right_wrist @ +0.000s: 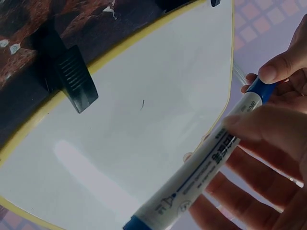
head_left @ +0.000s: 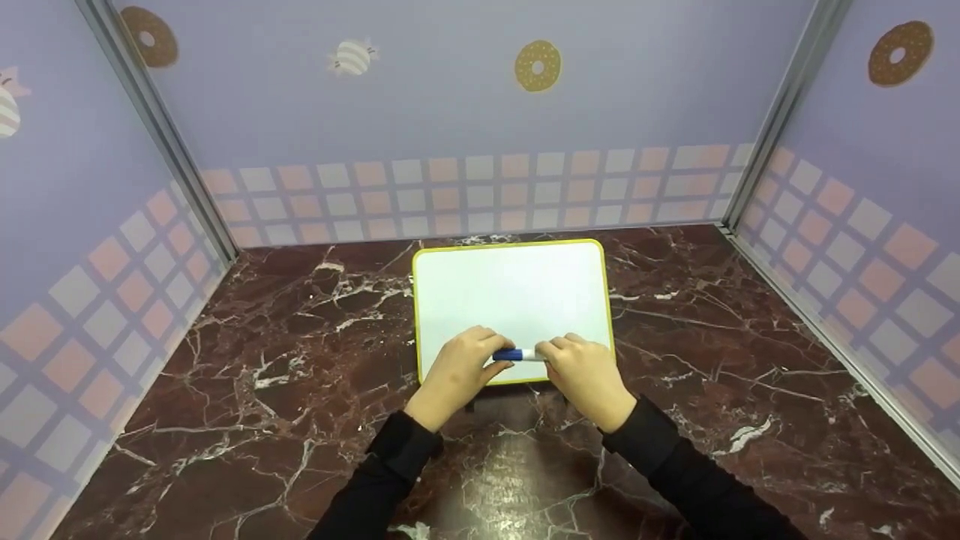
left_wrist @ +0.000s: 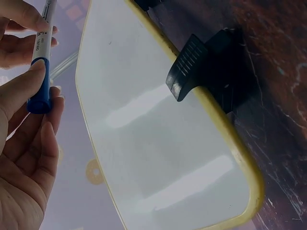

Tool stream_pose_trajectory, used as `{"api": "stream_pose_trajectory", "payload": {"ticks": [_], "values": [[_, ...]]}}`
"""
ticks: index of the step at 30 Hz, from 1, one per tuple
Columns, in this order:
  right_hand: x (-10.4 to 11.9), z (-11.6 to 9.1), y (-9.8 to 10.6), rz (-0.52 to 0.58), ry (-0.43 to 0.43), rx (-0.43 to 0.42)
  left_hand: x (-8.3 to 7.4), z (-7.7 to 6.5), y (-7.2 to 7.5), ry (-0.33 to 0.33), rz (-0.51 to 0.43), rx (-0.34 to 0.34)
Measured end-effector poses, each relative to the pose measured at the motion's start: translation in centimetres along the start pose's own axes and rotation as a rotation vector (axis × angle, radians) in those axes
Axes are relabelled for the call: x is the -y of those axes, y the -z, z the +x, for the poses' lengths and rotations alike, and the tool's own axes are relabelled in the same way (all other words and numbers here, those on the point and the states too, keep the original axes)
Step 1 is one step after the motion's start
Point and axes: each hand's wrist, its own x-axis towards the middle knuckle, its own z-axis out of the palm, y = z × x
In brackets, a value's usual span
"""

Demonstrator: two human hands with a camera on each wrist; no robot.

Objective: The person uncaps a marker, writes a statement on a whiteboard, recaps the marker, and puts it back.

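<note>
While a marker [head_left: 519, 354] is being held in front of a whiteboard [head_left: 510, 292], below the head view's centre, its blue cap [head_left: 506, 354] is being pinched by the left hand [head_left: 459, 365], its barrel [head_left: 529, 354] by the right hand [head_left: 589, 375].

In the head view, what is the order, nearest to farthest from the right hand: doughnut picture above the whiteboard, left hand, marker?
1. Marker: right hand holds it.
2. Left hand: left side, on blue cap.
3. Doughnut picture: back wall, farthest.
</note>
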Motion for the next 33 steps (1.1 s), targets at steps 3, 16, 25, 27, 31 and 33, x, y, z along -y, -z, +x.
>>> {"api": "stream_pose_trajectory", "payload": {"ticks": [3, 16, 25, 27, 31, 33], "values": [[0.0, 0.0, -0.2, -0.017, 0.008, -0.013, 0.0, 0.0, 0.0, -0.001, -0.014, -0.006], [-0.2, 0.1, -0.2, -0.047, 0.025, -0.031, 0.1, 0.0, -0.1, 0.021, -0.071, -0.008], [-0.5, 0.2, 0.0, -0.04, 0.016, -0.042, 0.4, 0.1, 0.2, 0.034, -0.076, -0.014], [-0.7, 0.2, 0.0, -0.04, 0.013, -0.048, 0.7, 0.2, 0.5, 0.037, -0.081, -0.023], [-1.2, 0.3, 0.1, -0.053, -0.004, -0.063, 1.6, 0.2, 1.3, 0.06, -0.096, -0.057], [-1.5, 0.3, 0.1, -0.058, -0.018, -0.065, 2.1, 0.2, 1.9, 0.079, -0.105, -0.084]]}}
